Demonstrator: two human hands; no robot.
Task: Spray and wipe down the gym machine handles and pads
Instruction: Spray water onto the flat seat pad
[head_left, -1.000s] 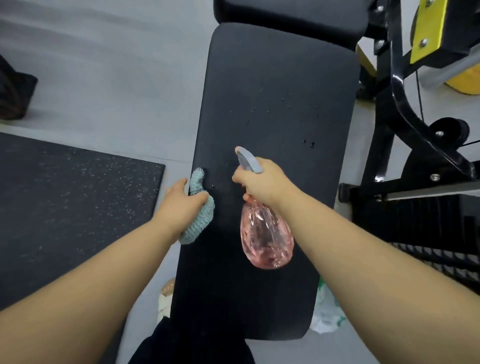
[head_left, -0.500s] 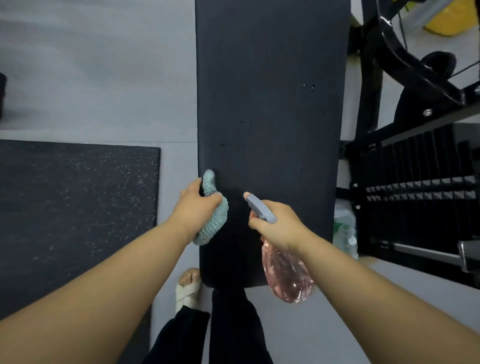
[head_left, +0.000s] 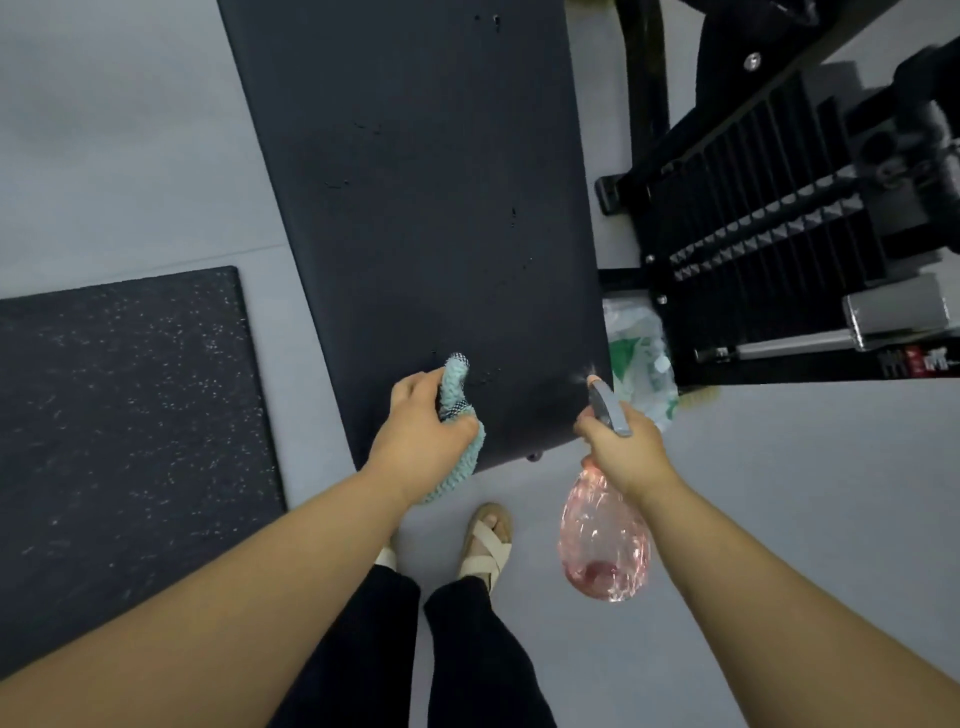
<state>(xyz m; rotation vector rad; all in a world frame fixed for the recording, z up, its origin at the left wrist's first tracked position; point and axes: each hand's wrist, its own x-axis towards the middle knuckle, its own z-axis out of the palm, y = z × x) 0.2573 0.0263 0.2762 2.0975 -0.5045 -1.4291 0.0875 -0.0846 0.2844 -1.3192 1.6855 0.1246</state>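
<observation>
**Q:** Arm position?

**A:** Both bare forearms reach forward, the left from the lower left and the right from the lower right. They end at the near end of the pad (head_left: 426, 208).

**Q:** Left hand (head_left: 415, 441) status?

**A:** Closed around a bunched teal cloth (head_left: 457, 395). One end of the cloth sticks up past the fingers and the rest hangs below the palm. The hand sits over the pad's near left corner. Contact between cloth and pad cannot be confirmed.

**Q:** Right hand (head_left: 628, 452) status?

**A:** Gripping the neck of a pink bottle (head_left: 605, 545), with the fingers wrapped under the grey spray head (head_left: 608, 410). The nozzle points at the pad's near right corner, and a faint pale puff shows at its tip. The clear body hangs below the hand, over the floor, with a little liquid at the bottom.

**Q:** Pad condition?

**A:** Black, long and round-cornered, running away from the person at a slant. Small specks dot the surface.

**Q:** Surroundings?

**A:** A sandal (head_left: 485, 545) and black trousers are below the hands. A speckled dark mat (head_left: 119, 441) lies on the grey floor to the left. A black weight stack (head_left: 753, 223) stands to the right. A plastic bag (head_left: 639, 353) with green print lies between the stack and the pad.
</observation>
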